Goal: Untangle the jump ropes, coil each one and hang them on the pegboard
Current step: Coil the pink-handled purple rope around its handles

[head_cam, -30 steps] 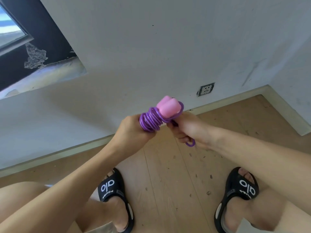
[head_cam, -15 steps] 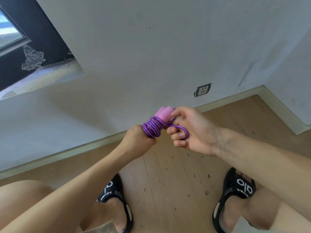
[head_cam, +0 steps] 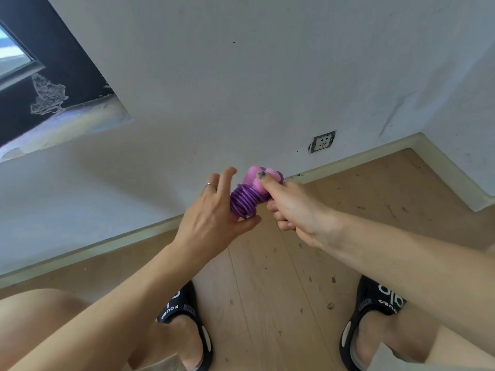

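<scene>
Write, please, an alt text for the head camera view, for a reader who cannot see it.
Seen from above, the right hand grips a purple jump rope wound into a tight coil around its pink handles, thumb pressed on the handle ends. The left hand is beside the coil with fingers spread. Below are a wooden floor and black slides.

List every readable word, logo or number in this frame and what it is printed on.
"alo": large white logo on the strap of the right sandal, seen upside down.
"ROUS" or similar: small white letters on the left sandal strap, too blurred to be sure; the same small text shows on the right sandal. The large logo on the left one is mostly hidden by the arm.
Wall socket, jump rope: no text visible.
</scene>
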